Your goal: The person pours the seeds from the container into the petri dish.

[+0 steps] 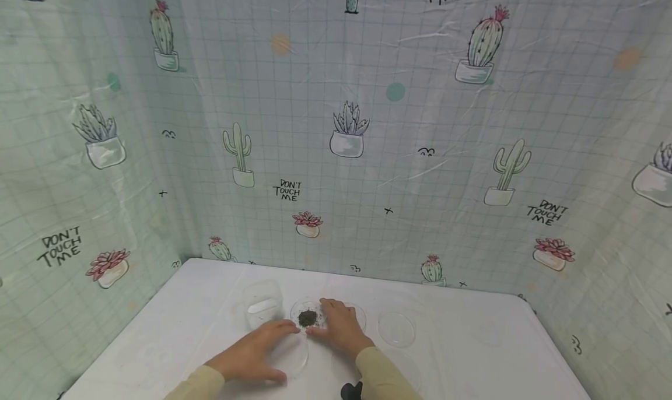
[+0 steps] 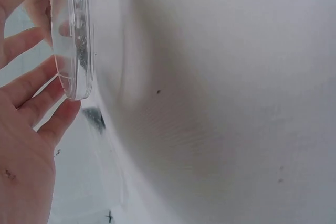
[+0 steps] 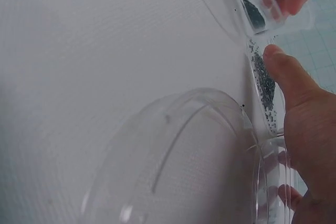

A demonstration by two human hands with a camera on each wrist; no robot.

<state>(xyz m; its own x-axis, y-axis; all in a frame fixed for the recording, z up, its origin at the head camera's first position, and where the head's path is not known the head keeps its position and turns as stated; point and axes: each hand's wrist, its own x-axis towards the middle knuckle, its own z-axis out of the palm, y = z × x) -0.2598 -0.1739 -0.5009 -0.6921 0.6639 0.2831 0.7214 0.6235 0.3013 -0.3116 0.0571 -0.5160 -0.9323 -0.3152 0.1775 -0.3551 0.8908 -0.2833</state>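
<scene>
Here we are, low in the centre of the head view, both hands gathered around a clear petri dish [image 1: 292,312] holding a little heap of dark granules [image 1: 307,318]. The right hand [image 1: 343,330] is at the dish's right side, thumb set well apart from the fingers, thumb tip by the near rim; the right wrist view puts that thumb right at the dish's edge. Whether it has a firm grip, I can't tell.

And the left hand [image 1: 252,350], lower left of centre! Its fingers are spread, the thumb wide of them, and between them sits a second clear dish [image 1: 307,359]. In the left wrist view fingertips meet a transparent rim, but whether the hand has hold of it, I can't tell.

Look up and left of that hand: a clear container [image 1: 268,289] on the white table [image 1: 472,341]. Right of the granules, a clear round piece [image 1: 362,316] shows partly behind the right hand, with another clear disc [image 1: 397,330] further right. A black object [image 1: 350,391] pokes in at bottom centre, and cactus-print sheeting [image 1: 409,213] fills the frame above.
</scene>
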